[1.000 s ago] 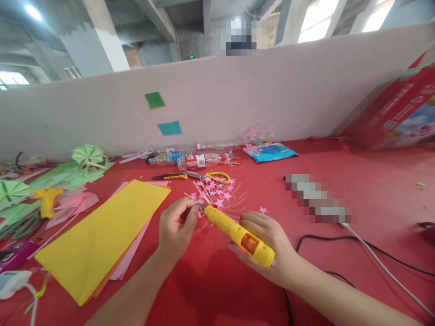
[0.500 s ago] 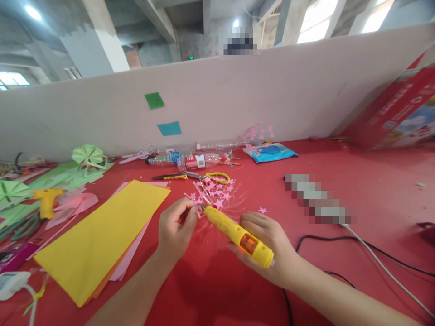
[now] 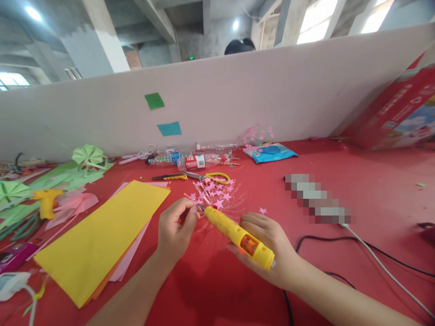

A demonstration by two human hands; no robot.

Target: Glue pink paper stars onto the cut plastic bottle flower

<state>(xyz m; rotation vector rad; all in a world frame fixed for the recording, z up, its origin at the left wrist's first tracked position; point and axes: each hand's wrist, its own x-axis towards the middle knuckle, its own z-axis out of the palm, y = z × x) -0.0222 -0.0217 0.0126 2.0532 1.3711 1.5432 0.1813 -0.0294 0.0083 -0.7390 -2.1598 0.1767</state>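
My right hand (image 3: 272, 244) is wrapped around a yellow hot glue gun (image 3: 231, 231), its nozzle pointing left and away from me. The nozzle tip meets the pinched fingertips of my left hand (image 3: 178, 226), where a bit of pink shows. Those fingers seem to hold a strip of the clear plastic piece, though the grip is partly hidden. Clear strips fan out on the red table just beyond, with several pink paper stars (image 3: 217, 192) on them. One loose pink star (image 3: 263, 210) lies to the right.
Yellow paper sheets (image 3: 105, 240) lie at left over orange and pink ones. A box cutter (image 3: 170, 176), scissors (image 3: 217, 177), plastic bottles (image 3: 195, 161) and a blue wipes pack (image 3: 272, 152) line the back. Black cable (image 3: 326, 240) runs at right. Another person's hair (image 3: 239, 46) shows above the partition.
Almost nothing differs. The glue gun's rear end has shifted very slightly, while both hands keep their places.
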